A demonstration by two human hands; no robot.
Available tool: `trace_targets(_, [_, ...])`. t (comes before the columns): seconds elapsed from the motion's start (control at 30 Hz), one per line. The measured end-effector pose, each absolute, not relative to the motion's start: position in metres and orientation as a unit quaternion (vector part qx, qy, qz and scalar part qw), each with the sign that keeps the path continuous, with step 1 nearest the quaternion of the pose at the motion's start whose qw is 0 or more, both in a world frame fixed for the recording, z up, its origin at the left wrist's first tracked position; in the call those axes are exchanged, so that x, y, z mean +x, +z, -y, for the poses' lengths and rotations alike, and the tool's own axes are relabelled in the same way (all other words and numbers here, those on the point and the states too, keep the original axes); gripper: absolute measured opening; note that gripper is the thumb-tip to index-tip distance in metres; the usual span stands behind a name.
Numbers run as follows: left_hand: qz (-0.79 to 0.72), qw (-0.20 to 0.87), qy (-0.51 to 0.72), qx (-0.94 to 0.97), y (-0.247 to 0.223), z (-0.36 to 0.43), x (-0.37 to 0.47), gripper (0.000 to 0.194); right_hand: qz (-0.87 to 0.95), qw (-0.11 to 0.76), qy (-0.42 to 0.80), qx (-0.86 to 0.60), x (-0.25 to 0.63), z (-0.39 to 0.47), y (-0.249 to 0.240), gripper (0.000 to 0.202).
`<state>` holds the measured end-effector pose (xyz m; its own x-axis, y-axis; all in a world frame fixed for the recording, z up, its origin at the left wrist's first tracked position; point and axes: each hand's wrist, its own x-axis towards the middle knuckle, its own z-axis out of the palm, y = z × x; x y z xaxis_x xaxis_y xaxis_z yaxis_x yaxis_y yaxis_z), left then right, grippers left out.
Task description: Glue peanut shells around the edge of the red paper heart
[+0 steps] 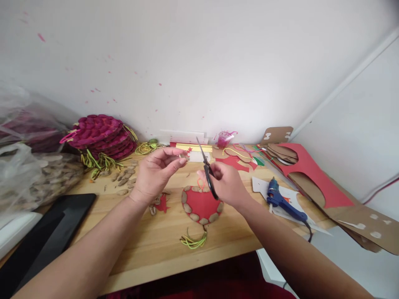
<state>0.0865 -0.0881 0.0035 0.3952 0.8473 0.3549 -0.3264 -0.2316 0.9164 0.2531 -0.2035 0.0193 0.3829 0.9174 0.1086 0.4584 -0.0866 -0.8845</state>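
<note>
My left hand [158, 172] pinches a small peanut shell [184, 157] between thumb and fingertips, above the table. Black-handled scissors [209, 176] are in my right hand [227, 185], their blades pointing up and slightly left. Below and between the hands lies a round red piece [202, 205] edged with peanut shells, with an orange loop [201, 183] at its top and a yellow-green tassel [193, 241] at its bottom. Red scraps [161, 203] and opened shells rest under my left hand.
A blue glue gun [282, 201] lies on white paper at right, beside red sheet [311, 174] and cardboard. Purple shell pieces [101, 135] are stacked at back left. Loose peanuts [124, 176], a plastic bag [40, 174] and a black tablet-like object [52, 241] are at left.
</note>
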Motion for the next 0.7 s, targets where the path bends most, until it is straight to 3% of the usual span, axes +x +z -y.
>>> trace_targets(0.1, [-0.236, 0.554, 0.536, 0.592, 0.005, 0.092, 0.088, 0.031, 0.555, 0.363, 0.137, -0.736, 0.253, 0.216, 0.021, 0.041])
trace_targets(0.27, [-0.257, 0.537, 0.556, 0.580, 0.005, 0.096, 0.089, 0.029, 0.588, 0.277, 0.079, -0.756, 0.244, 0.221, 0.027, 0.042])
trace_targets(0.7, [-0.259, 0.588, 0.551, 0.533, -0.002, 0.094, 0.093, 0.036, 0.582, 0.237, 0.038, -0.777, 0.237, 0.214, 0.030, 0.040])
